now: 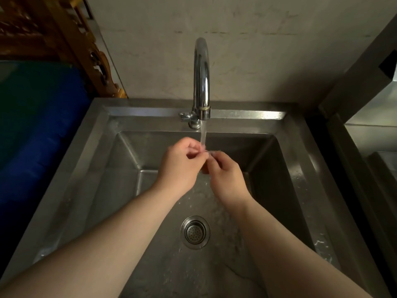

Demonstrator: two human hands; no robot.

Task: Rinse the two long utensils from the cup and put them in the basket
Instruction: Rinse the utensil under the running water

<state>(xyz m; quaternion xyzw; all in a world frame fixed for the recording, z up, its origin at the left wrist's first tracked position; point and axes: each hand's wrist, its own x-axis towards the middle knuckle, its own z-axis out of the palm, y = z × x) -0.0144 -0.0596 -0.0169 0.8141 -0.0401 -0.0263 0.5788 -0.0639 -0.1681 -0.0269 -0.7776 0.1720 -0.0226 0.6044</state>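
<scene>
Both hands meet over the steel sink point(300, 147), right under the water running from the faucet point(201, 78). My left hand point(182, 164) has its fingers curled, with the fingertips pinched in the stream. My right hand point(227, 177) pinches at the same spot from the right. Between the fingertips a short, thin, shiny piece of a utensil point(211, 152) shows. The rest of it is hidden by my fingers, so I cannot tell its kind or whether there are two. Neither the cup nor the basket is in view.
The drain strainer point(195, 232) lies in the wet sink bottom below my forearms. A blue container point(38, 130) stands left of the sink, with carved wooden furniture point(64, 39) behind it. A steel counter point(369, 117) adjoins on the right.
</scene>
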